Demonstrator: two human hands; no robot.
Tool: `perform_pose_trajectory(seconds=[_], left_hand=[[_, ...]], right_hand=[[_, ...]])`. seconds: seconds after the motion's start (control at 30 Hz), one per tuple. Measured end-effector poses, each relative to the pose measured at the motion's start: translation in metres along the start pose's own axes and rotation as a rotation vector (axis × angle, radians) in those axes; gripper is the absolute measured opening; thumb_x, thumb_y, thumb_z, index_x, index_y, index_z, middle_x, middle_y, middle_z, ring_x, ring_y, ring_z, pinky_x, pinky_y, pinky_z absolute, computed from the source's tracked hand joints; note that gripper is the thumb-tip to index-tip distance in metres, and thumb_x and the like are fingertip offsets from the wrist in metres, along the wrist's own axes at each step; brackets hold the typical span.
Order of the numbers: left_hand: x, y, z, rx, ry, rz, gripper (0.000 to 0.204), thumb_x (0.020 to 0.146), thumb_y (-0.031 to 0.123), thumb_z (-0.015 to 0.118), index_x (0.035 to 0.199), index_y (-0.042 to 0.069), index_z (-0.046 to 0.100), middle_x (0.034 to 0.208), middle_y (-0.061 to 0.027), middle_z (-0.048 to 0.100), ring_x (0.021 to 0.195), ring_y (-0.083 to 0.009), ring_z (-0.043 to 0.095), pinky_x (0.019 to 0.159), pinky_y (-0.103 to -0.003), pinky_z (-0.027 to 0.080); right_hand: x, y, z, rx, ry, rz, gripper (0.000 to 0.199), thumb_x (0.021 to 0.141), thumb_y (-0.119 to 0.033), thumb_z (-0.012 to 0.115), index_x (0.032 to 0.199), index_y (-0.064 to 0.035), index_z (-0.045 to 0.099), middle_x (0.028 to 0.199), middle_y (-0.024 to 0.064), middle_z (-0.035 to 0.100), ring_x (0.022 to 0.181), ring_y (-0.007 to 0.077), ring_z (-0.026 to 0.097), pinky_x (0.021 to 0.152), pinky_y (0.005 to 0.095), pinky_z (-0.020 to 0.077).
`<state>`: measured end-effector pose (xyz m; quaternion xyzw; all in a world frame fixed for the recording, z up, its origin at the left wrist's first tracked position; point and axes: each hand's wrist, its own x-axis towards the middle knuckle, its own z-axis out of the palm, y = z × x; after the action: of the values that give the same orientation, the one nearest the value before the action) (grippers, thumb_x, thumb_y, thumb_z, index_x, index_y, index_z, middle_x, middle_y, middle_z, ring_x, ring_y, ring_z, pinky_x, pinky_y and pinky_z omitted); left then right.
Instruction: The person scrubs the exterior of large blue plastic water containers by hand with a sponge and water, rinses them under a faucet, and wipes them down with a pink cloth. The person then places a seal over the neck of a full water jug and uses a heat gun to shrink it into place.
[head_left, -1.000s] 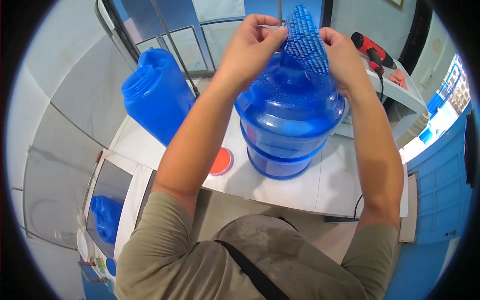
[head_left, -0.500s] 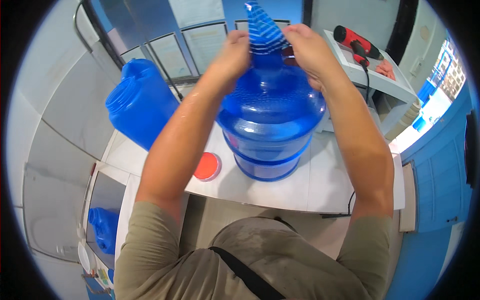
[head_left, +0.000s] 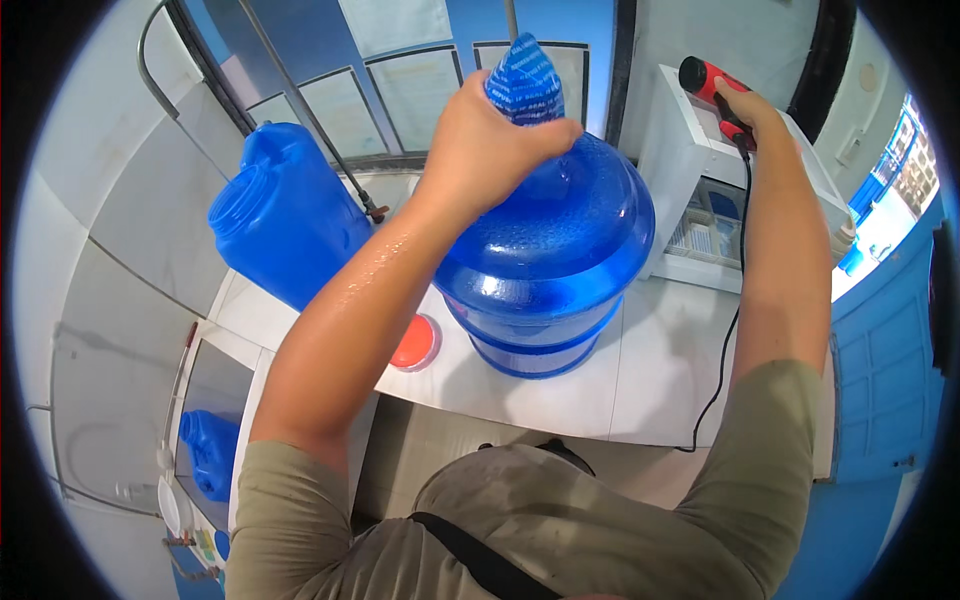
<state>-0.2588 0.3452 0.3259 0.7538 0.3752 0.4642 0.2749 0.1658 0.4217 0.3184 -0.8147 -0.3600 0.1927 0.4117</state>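
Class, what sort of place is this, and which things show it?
Probably a water-refilling shop: there is a large round blue jug with a printed blue sleeve at its neck, an uncapped blue container nearby, and what looks like a heat gun.

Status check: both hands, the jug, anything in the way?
Left fingers around printed blue sleeve; right fingers gripping red heat gun. Blue jug upright on white counter, sleeve at its top. Black cord hangs right of jug, clear of it.
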Motion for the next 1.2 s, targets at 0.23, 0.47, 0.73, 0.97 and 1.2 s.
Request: perform_pose_trajectory(seconds=[0.23,0.47,0.73,0.97,1.2], left_hand=[[-0.003,0.006,-0.003,0.005,-0.158,-0.047,0.097,0.067,0.035,0.090,0.135,-0.012,0.039,0.118,-0.0247,0.062,0.111,-0.0303,0.062,0.098,-0.038,0.049],[-0.073,0.029,0.005,-0.196,-0.023,0.199,0.137,0.070,0.047,0.088,0.145,-0.023,-0.002,0.151,-0.0399,0.020,0.144,-0.0430,0.027,0.120,-0.043,0.024],[-0.019,0.091,0.010,-0.202,0.175,-0.252,0.105,0.076,0.038,0.086,0.146,-0.011,0.025,0.129,-0.0303,0.057,0.115,-0.0352,0.061,0.101,-0.040,0.049],[0.015,-0.003,-0.025,-0.165,-0.283,0.071,0.120,0.069,0.034,0.091,0.150,-0.012,0.015,0.131,-0.0313,0.052,0.120,-0.0305,0.058,0.103,-0.037,0.047],[-0.008,-0.003,-0.006,0.011,0.005,0.168,0.091,0.067,0.045,0.091,0.127,-0.012,0.052,0.112,-0.0204,0.067,0.100,-0.0233,0.067,0.090,-0.035,0.054]], right_hand=[[0.027,0.023,-0.010,0.032,0.036,-0.135,0.052,0.077,-0.046,0.082,0.112,-0.0097,0.070,0.090,0.0040,0.066,0.073,0.0149,0.060,0.065,0.0300,0.0477],[-0.052,0.009,-0.066,0.850,-0.256,-0.332,0.046,0.089,-0.037,0.075,0.116,-0.0025,0.064,0.091,0.0038,0.068,0.068,0.0094,0.064,0.058,0.0213,0.0541],[-0.260,0.015,-0.115,0.965,-0.475,-0.463,0.051,0.097,-0.015,0.059,0.143,-0.0007,0.042,0.131,0.0197,0.059,0.083,0.0143,0.069,0.074,0.0280,0.0599],[-0.365,0.026,-0.092,0.436,-0.131,-0.756,0.092,0.070,-0.037,0.074,0.141,0.0096,0.040,0.123,0.0263,0.055,0.092,0.0236,0.064,0.062,0.0258,0.0516],[-0.409,0.011,-0.077,0.358,-0.030,-0.679,0.091,0.063,-0.043,0.073,0.133,0.0099,0.051,0.118,0.0247,0.060,0.077,0.0206,0.066,0.059,0.0284,0.0531]])
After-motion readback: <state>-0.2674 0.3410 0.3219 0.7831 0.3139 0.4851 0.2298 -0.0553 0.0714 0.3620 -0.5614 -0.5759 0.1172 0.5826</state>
